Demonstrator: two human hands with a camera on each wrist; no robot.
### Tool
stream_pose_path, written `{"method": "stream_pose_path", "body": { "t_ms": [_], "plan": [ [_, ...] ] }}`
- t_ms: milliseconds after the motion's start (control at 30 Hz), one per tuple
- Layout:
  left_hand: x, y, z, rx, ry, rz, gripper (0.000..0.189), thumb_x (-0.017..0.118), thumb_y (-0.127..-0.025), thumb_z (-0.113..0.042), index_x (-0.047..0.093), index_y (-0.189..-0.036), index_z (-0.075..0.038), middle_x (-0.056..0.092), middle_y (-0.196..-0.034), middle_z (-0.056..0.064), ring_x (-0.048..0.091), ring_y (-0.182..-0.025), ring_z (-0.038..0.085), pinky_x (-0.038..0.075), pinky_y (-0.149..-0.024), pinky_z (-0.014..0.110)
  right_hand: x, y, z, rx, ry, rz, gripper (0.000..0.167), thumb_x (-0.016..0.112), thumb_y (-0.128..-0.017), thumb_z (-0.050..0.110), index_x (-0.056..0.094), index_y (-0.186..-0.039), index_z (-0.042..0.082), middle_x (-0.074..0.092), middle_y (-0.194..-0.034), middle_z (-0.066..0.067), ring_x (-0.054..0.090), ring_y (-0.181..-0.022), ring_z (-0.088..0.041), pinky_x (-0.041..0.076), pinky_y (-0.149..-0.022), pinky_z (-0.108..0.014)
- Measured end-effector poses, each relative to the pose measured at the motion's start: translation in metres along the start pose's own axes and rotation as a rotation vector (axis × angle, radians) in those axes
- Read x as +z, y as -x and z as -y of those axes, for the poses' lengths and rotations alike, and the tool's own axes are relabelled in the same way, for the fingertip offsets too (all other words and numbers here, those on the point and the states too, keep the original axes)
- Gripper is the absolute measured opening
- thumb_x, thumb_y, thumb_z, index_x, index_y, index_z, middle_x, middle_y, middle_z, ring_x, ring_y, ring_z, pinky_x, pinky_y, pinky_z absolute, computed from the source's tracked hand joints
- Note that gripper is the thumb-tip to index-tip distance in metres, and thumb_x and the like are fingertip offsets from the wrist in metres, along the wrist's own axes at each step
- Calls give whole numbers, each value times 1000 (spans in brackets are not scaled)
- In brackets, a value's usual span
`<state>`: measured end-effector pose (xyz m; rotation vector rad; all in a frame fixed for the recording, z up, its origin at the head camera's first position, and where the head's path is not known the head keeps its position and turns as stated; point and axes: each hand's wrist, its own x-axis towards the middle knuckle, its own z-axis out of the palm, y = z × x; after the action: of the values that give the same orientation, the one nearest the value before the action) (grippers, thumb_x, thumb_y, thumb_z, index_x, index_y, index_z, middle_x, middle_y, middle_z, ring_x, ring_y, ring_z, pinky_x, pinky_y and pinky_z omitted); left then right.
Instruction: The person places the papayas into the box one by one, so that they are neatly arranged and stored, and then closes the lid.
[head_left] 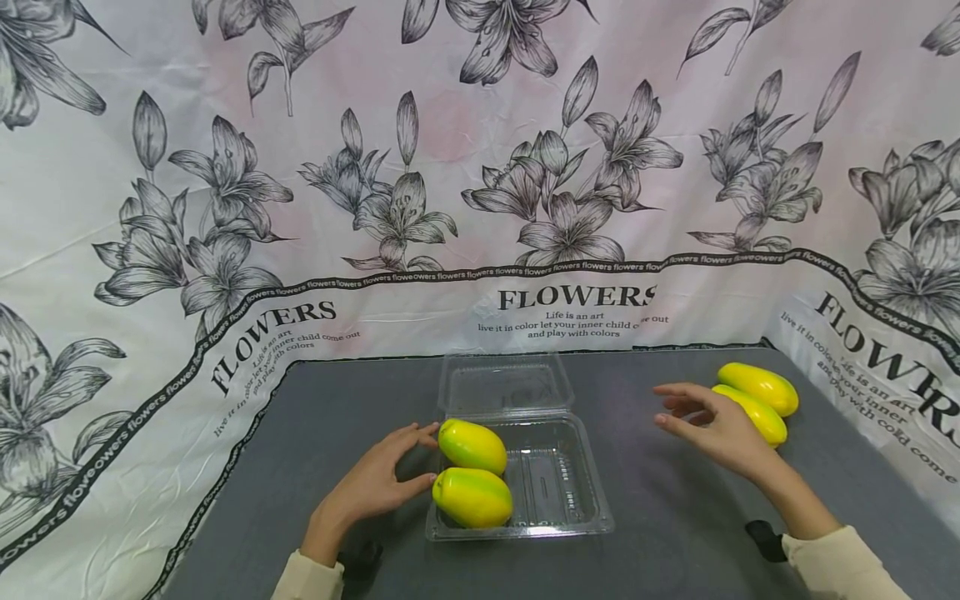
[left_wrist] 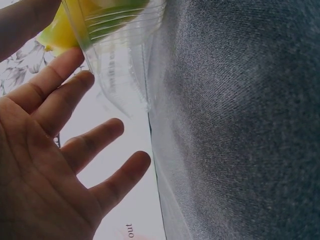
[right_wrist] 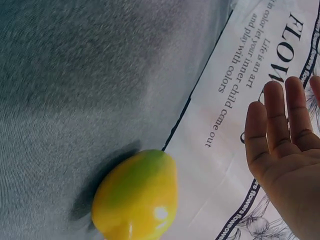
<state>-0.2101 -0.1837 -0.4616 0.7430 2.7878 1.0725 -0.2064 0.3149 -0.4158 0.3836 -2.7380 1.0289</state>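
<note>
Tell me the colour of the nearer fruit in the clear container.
The nearer fruit is yellow, tinged with green; the head view shows it best.

There are four fruits (head_left: 472, 497) in all: two in the box (head_left: 562, 529) and two on the table (head_left: 360, 392). The box counts as one, with one lid (head_left: 504, 385), and there is one table. One left hand (head_left: 377, 479) and one right hand (head_left: 716, 429) show, making two; two sleeves (head_left: 843, 562) and two dark wrist units (head_left: 767, 540) go with them. Three FLOWERS headings (head_left: 576, 297) appear. The right wrist view takes in one fruit; in the left wrist view, their number is unclear.
</note>
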Motion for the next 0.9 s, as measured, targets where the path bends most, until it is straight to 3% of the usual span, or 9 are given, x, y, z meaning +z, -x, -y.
{"method": "stream_pose_path", "body": {
  "t_ms": [300,567,633,800,900],
  "plan": [
    [0,0,0,-10,3,2,44,74,-92,-42,63,-130,-22,45,-159,-10,32,-154,33,30,-117,69,-16,5,-14,13,50,-86,43,76,-93,30,66,-132,14,71,-118,-13,50,-97,17,53,-77,-20],
    [0,0,0,-17,3,2,44,74,-92,-42,63,-130,-22,44,-159,-11,32,-154,32,30,-117,69,-28,8,-38,8,116,-226,42,77,-92,28,69,-128,9,67,-120,-12,43,-98,18,43,-77,-20],
    [0,1,0,-18,4,2,44,74,-92,-42,63,-130,-22,44,-159,-11,32,-154,32,30,-117,70,-31,9,-43,32,122,-251,43,77,-92,28,69,-128,7,65,-124,-15,47,-103,7,42,-77,-23],
    [0,0,0,-12,3,2,43,74,-92,-41,64,-130,-23,45,-159,-10,33,-153,33,30,-117,69,-38,12,-58,75,125,-264,51,75,-93,27,63,-133,-2,59,-132,-28,49,-113,-40,38,-81,-41],
    [0,0,0,-7,4,2,42,74,-92,-41,64,-129,-22,45,-159,-10,33,-153,33,30,-117,69,-40,13,-67,76,133,-266,53,75,-93,26,61,-135,-3,59,-132,-32,48,-111,-48,36,-80,-48]
  ]
}}
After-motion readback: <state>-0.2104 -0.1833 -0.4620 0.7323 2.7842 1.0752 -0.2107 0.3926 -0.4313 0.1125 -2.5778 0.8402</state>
